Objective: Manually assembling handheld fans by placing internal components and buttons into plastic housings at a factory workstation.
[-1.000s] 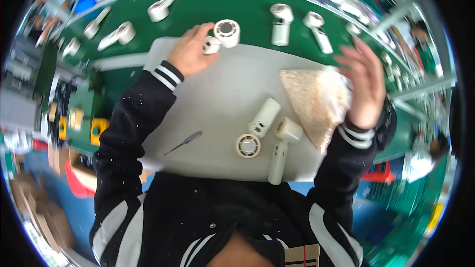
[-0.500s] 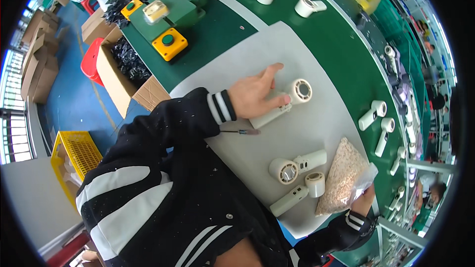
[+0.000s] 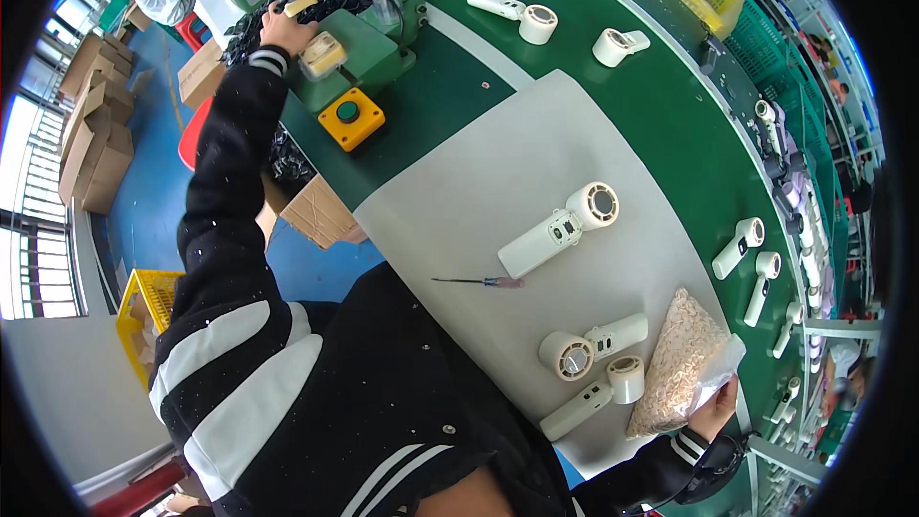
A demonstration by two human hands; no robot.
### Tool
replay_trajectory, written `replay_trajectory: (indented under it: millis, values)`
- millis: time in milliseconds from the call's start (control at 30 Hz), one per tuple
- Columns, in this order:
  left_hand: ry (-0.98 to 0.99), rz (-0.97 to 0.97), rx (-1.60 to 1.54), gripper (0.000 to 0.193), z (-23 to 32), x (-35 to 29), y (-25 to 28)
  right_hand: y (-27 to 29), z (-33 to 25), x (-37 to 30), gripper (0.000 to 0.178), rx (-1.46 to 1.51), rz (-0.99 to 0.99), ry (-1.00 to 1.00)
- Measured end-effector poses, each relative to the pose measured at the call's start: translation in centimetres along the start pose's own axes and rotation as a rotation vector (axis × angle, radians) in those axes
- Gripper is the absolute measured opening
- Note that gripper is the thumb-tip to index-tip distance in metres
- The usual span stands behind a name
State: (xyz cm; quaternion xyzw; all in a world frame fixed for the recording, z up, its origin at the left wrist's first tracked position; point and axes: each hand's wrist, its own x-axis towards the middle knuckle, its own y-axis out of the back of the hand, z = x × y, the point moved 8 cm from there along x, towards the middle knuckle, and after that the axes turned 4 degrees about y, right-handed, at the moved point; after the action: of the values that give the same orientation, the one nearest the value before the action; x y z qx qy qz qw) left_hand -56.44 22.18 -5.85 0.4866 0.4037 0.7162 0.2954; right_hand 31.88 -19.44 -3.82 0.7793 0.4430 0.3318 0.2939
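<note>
L hand (image 3: 285, 31) is stretched far out to the upper left, resting on the black heap of parts (image 3: 251, 31) beside the green machine (image 3: 369, 43); its grip is curled onto a small cream piece (image 3: 301, 3), fingers closed round it as far as can be seen. R hand (image 3: 716, 407) sits at the lower right edge of the grey mat (image 3: 498, 172), grip pinching the corner of a clear bag of pale bits (image 3: 682, 362). Bag lies flat on the mat, just beside two white handheld fans (image 3: 591, 345) & (image 3: 592, 398), which lie close together. Third white fan (image 3: 560, 228) lies alone mid-mat, head toward the upper right. A thin screwdriver (image 3: 479, 281) w/ a reddish handle lies just below it, not touching. Yellow box w/ green button (image 3: 351, 117) stands on the green tabletop (image 3: 661, 105), near the machine. More white fans along the far belt. Cardboard boxes (image 3: 311, 213) sit by the tabletop's left edge, yellow crate (image 3: 144, 311) on the floor.
</note>
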Motion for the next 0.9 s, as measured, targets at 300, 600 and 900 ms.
replay_trajectory:
  millis: [300, 600, 900]
  values:
    - [-0.499, -0.477, -0.396, 0.091, 0.9, 9.5, -7.8, -0.6, 2.1, -0.3, 0.038, 0.061, 0.007, -0.028]
    - [-0.605, -0.528, 0.054, 0.079, 1.2, 8.9, -9.9, -0.1, 3.9, -0.9, 0.039, 0.070, 0.063, -0.021]
    - [-0.559, -0.516, 0.101, 0.067, 5.5, 6.8, -6.7, 0.1, 4.1, -1.0, 0.038, 0.051, 0.070, -0.011]
